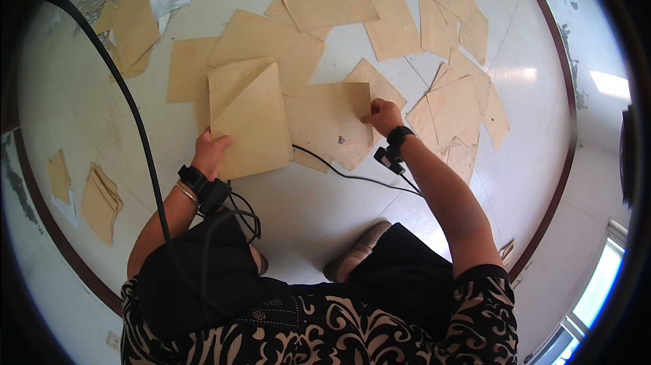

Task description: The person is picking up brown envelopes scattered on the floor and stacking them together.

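Here we have the left hand (213, 153), closed on the lower left edge of a tan rectangular paper envelope with a diagonal crease (252, 128): thumb flat on top, fingers mostly hidden beneath. One layer or several? We cannot tell. Over to the right hand (385, 115): fingers curled in, thumb and fingertips pinching the right edge of a flat tan paper envelope with a small dark spot (322, 119), which lies just right of the creased one.

Up at the wrists, we see a boxy black strapped device (215, 194) on the left and a black wristband (399, 137) on the right, a small black connector (388, 160) just beside it. And beyond, loose tan paper envelopes (329, 2) overlap across the pale tiled floor (291, 222), ahead and to the right, with a small tan paper bundle (100, 206) well apart at our left.
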Motion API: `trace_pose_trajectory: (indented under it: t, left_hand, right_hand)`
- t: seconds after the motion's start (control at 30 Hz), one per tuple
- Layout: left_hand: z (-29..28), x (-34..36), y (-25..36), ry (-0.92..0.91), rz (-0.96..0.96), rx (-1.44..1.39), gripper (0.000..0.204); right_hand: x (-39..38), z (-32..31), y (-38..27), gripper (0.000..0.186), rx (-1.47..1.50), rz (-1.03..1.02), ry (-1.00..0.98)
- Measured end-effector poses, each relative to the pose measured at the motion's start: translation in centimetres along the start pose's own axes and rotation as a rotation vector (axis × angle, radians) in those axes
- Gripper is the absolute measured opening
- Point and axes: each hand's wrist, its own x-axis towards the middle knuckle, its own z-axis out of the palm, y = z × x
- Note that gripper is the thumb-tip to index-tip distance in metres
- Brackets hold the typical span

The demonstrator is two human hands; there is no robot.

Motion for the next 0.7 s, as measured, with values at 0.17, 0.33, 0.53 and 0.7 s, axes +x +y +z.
trace_pose_trajectory:
  t: [0.17, 0.33, 0.53, 0.7]
  left_hand:
    - [-0.3, -0.4, 0.0, 0.026, 0.040, 0.000, 0.039]
    - [-0.5, -1.0, 0.8, -0.004, -0.017, -0.099, 0.037]
    - [0.6, -0.7, 0.8, -0.015, 0.035, -0.064, 0.041]
    - [0.4, -1.0, 1.3, -0.047, 0.033, -0.088, 0.043]
  right_hand:
    - [1.6, -6.3, -1.0, 0.020, 0.453, -0.105, 0.156]
    - [1.7, -12.6, -2.3, 0.012, 0.964, -0.103, 0.458]
    - [-0.4, -14.0, -4.4, 0.007, 1.075, -0.173, 0.287]
    - [-0.5, -15.4, -5.0, 0.003, 1.326, -0.174, 0.186]
